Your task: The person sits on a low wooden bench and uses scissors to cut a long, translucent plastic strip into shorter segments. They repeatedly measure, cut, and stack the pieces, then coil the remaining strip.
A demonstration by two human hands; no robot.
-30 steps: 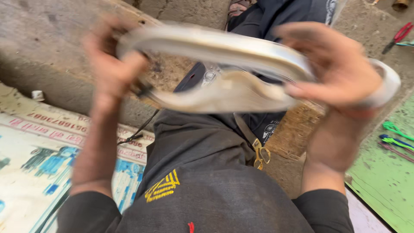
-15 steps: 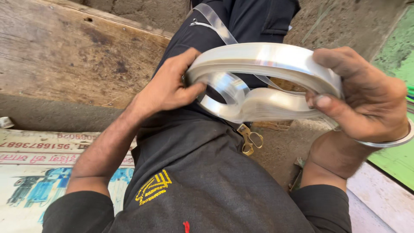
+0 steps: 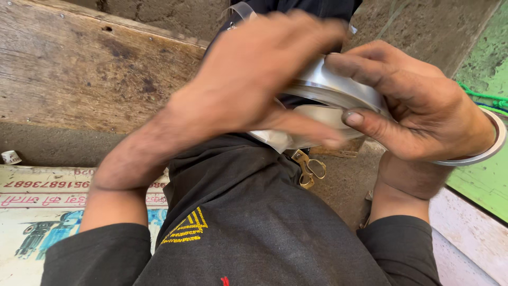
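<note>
A shiny round metal ring part [image 3: 338,87] with a curved inner web is held above my lap. My right hand [image 3: 418,108] grips its right rim, thumb underneath and fingers over the top. My left hand [image 3: 264,74] lies across the part's left and front side, blurred by motion, its fingers over the inner web; most of the part is hidden beneath it. A steel bangle [image 3: 487,151] sits on my right wrist. I wear black clothing [image 3: 254,222] with a small yellow emblem.
A worn wooden plank [image 3: 79,74] runs along the upper left above a concrete ledge. A printed poster [image 3: 37,212] lies at lower left. A brass clasp [image 3: 309,169] hangs at my lap. A green painted surface [image 3: 487,116] is on the right.
The view has tilted down and closer. My left hand has moved from the ring's left rim across its front, covering most of it. My right hand keeps its grip.
</note>
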